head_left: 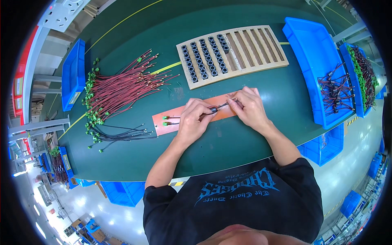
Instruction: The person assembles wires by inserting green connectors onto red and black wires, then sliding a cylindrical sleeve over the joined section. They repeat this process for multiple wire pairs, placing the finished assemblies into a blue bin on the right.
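Over a flat orange strip (171,112) on the green table, my hands work close together. My left hand (194,121) is closed, pinching a small black ring-shaped core (213,109) with dark cable wires through it. On the strip left of that hand lie the green connectors (165,123) at the ends of two wires, which run under my fingers. My right hand (251,108) is closed too, its thumb and fingertips gripping the dark wires just right of the core. My fingers partly cover the core and wires.
A wooden slotted rack (280,63) beyond my hands holds rows of black ring cores (203,59) in its left slots. At left lie bundled red-and-black wires (122,85) and black wires (122,134). Blue bins (74,77) stand left and right; the right bin (306,36) contains finished-looking wire assemblies (335,90).
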